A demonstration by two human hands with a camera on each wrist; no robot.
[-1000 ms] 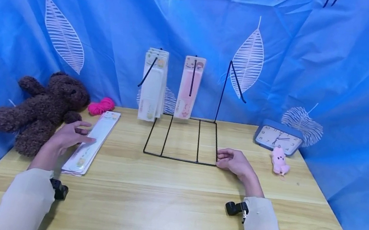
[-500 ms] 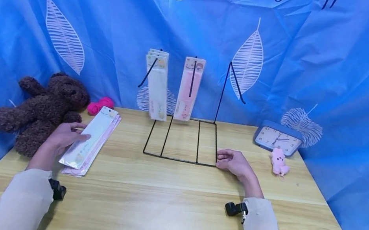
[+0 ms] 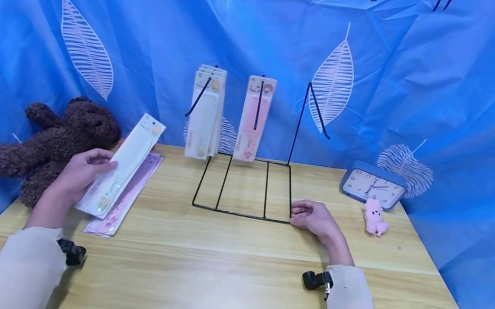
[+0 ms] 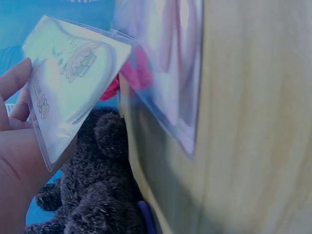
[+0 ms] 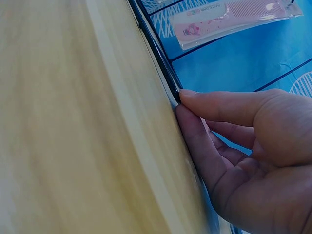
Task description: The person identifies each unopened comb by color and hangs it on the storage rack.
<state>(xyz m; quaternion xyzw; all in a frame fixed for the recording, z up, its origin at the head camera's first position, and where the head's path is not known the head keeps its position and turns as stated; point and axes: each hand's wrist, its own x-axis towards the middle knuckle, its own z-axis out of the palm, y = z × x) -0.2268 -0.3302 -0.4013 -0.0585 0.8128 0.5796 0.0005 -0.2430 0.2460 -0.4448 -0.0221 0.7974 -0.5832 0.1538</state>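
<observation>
My left hand (image 3: 78,174) pinches a white comb in a clear packet (image 3: 122,173) by its edge, its top tilted up. In the left wrist view this packet (image 4: 73,78) stands apart from the table. Beneath it lie pink comb packets (image 3: 133,191), partly covered. My right hand (image 3: 314,219) pinches the front right corner of a black wire display rack (image 3: 266,194) between thumb and finger, plainly seen in the right wrist view. Several white packets (image 3: 200,126) hang on the rack's left hook and a pink comb packet (image 3: 246,138) on the middle hook. The right hook carries nothing.
A brown teddy bear (image 3: 56,147) lies left of my left hand. Behind the packets is a pink yarn bundle (image 4: 138,70), mostly hidden. On the right stand a blue clock (image 3: 370,183) and a small pink plush (image 3: 375,216). A blue curtain (image 3: 266,29) hangs behind the table (image 3: 210,277).
My left hand has taken the top white packet off the pile and raised it, uncovering the pink ones below. The hanging white packets have swung slightly. My right hand stays at the rack.
</observation>
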